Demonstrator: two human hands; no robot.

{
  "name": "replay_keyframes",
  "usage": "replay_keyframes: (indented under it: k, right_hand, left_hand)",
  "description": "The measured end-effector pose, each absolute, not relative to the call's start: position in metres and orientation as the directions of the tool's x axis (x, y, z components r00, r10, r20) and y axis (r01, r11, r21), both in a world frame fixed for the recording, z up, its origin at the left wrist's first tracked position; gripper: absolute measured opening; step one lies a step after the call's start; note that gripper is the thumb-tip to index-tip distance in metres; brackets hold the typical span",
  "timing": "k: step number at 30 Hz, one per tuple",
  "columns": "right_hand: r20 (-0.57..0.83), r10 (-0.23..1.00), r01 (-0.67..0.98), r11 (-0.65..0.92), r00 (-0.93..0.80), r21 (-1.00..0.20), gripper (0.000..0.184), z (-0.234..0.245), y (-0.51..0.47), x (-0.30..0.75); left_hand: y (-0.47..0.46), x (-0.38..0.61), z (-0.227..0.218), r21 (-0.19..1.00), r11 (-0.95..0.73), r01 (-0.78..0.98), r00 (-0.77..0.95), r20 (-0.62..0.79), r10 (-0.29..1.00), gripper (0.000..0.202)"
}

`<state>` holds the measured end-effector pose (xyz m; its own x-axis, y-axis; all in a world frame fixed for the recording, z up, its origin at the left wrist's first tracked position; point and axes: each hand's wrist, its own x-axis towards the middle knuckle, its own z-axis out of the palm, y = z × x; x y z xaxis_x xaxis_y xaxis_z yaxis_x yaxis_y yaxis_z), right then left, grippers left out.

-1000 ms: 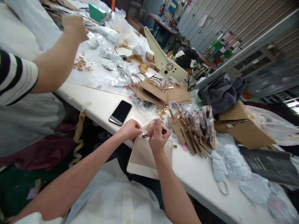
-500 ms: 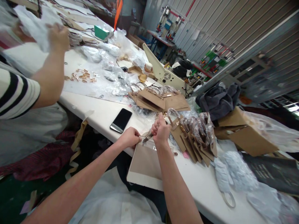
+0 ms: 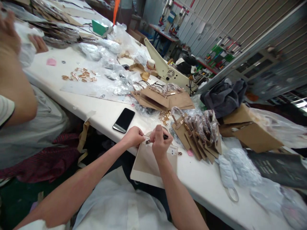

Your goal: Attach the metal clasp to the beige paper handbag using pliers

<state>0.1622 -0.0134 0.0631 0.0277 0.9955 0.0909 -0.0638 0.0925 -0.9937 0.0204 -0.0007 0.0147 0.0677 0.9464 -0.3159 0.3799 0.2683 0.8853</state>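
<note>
A flat beige bag panel (image 3: 152,163) lies at the table edge before me, overhanging it a little. My left hand (image 3: 134,136) is closed in a pinch at its upper left corner, on a thin strand (image 3: 146,136) that runs toward the other hand. My right hand (image 3: 161,140) is wrapped round a small hand tool (image 3: 148,141) with a metal tip and a dark handle; its exact kind is hard to make out. The tip sits by the panel's top edge. Small metal fittings (image 3: 172,152) show on the panel's upper right.
A phone (image 3: 124,120) lies left of my hands. Brown bags with wrapped handles (image 3: 199,134) stand to the right, with more brown pieces (image 3: 158,97) behind. Gold fittings (image 3: 83,75) are scattered farther left, near a co-worker's arm (image 3: 16,80). White plastic-wrapped bundles (image 3: 242,166) lie at right.
My right hand has turned and lowered slightly, so the tool now lies flatter, with its dark handle end showing. The co-worker's hands have moved left with white wrapping. My left hand keeps its pinch.
</note>
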Motion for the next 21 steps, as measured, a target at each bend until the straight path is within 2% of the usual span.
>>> replay_keyframes:
  k: [4,9,17,21]
  right_hand:
    - [0.263,0.95,-0.188,0.292,0.167,-0.938,0.071,0.071,-0.003,0.165]
    - [0.268,0.946,-0.202,0.302,0.18,-0.931,0.071,0.069,-0.004,0.159]
    - [0.309,0.938,0.077,0.301,0.157,-0.951,0.068,0.056,-0.011,0.156]
    - [0.263,0.951,0.103,0.249,0.165,-0.963,0.068,0.071,-0.009,0.156]
  left_hand:
    - [0.0,0.021,0.009,0.884,0.274,0.378,0.063,-0.32,0.945,0.015]
    - [-0.003,0.022,0.009,0.889,0.267,0.372,0.041,-0.303,0.952,0.014]
    - [0.001,0.021,0.013,0.885,0.303,0.354,0.06,-0.344,0.937,0.022]
    - [-0.008,0.026,0.046,0.839,0.359,0.409,-0.001,-0.393,0.919,0.021]
